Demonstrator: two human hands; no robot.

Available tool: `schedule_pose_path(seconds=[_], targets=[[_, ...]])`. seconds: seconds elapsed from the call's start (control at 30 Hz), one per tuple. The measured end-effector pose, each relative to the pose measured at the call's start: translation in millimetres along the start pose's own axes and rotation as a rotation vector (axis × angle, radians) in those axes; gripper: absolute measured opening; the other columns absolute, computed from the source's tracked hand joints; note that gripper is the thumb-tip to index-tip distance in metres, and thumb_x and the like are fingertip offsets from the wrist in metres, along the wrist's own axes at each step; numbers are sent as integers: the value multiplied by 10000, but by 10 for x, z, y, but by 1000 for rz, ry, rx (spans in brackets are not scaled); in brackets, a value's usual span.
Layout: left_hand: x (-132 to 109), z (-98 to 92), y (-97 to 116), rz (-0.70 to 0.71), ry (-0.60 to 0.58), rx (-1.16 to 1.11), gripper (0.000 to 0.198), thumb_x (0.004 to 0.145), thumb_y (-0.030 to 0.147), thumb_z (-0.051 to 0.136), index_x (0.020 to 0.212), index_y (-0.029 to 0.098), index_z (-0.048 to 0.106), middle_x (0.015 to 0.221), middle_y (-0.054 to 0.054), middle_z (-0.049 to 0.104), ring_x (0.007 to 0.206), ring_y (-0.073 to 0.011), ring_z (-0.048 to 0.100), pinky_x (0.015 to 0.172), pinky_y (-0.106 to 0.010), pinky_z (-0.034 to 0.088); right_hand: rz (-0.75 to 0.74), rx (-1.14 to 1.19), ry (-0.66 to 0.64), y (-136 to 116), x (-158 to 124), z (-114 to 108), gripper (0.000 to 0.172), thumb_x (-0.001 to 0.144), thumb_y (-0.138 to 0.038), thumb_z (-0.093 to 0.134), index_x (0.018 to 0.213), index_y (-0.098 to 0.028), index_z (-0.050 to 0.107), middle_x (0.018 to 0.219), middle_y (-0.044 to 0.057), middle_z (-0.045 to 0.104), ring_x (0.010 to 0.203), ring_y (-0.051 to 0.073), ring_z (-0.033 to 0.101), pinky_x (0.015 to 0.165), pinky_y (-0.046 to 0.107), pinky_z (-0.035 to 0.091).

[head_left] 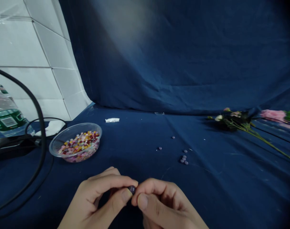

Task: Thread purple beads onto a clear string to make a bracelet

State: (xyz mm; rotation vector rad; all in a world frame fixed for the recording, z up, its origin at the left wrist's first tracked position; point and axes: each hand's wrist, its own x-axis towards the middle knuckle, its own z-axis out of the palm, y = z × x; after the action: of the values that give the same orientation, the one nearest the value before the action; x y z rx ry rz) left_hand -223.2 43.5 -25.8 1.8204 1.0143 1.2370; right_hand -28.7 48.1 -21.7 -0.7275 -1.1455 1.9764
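At the bottom centre, my left hand (97, 198) and my right hand (162, 203) meet with their fingertips around a dark purple bead (132, 190). The bead is small and round, and the fingers hide part of it. Whatever else the hands hold is hidden by the fingers. Up and to the left of my hands stands a clear plastic bowl (87, 126) full of mixed pink, yellow, red and purple beads. A small group of loose lilac beads (183, 159) lies on the dark blue cloth (207, 187) to the right, out of reach of my fingers.
A black cable (41, 127) curves down the left side, beside a plastic water bottle with a green label (6, 114). Artificial flowers (233, 119) with long stems lie at the right. A white scrap (112, 120) lies behind the bowl, and blue cloth hangs behind.
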Motion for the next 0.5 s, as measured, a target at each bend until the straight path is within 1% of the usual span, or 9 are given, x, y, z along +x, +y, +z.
schedule_pose_path(seconds=[0.13,0.23,0.4,0.5], targets=[[1,-6,-7,14,-7,-19,289,917,144,652,1065,350,790,749,29,710,674,-103,652,623,-154,525,16,0,21,-7,5,18,370,842,-509,783,819,-154,680,408,-119,367,349,8,224,377,169,147],[-2,-12,-14,32,-13,-36,309,911,138,649,1063,369,788,759,27,728,697,-118,661,651,-175,538,46,-3,45,-15,8,29,394,820,-527,794,820,-153,668,401,-119,386,340,12,232,370,173,142],[0,-11,-7,52,6,-23,308,891,135,664,1040,372,792,703,29,679,649,-116,623,610,-181,512,67,-14,31,22,30,7,417,821,-547,782,817,-155,641,374,-127,389,313,9,222,360,173,147],[6,-10,10,62,-10,-34,316,897,126,654,1057,364,789,705,25,676,654,-116,619,612,-183,508,66,-1,28,48,55,-9,437,793,-561,797,803,-157,629,362,-133,384,297,6,215,353,176,145]])
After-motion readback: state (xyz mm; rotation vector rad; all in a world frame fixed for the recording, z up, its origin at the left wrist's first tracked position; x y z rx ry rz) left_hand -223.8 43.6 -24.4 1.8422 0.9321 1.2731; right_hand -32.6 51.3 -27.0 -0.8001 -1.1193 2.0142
